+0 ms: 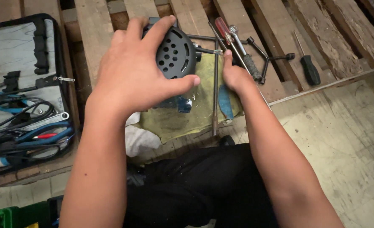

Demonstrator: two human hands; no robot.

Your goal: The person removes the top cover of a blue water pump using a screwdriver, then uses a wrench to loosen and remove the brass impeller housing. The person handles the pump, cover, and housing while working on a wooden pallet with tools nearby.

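Centre frame: left hand [132, 71] clamps the black vented motor housing [176, 52] over yellow cloth [182, 114]; right hand [233, 74] pinches a thin wire [215, 51] at its side. Mid-disassembly, likely; next move needs steady housing, fine fingertip pull

The only thing of the packaging kind is an open zip tool case [26, 38], lying well to the left of the yellow-green cloth [174, 122]. It is flat and rectangular with rounded corners, with a black zip edge, a pale grey lining and black elastic loops. The half of it nearer the person is filled with blue-handled pliers, black cables and a spanner. A small printed mark [59, 101] sits on the lining at the side facing the cloth, too small to make out. Down and left of the cloth, at the bottom corner, shows part of a green plastic crate [1, 215]. No signs or screens.
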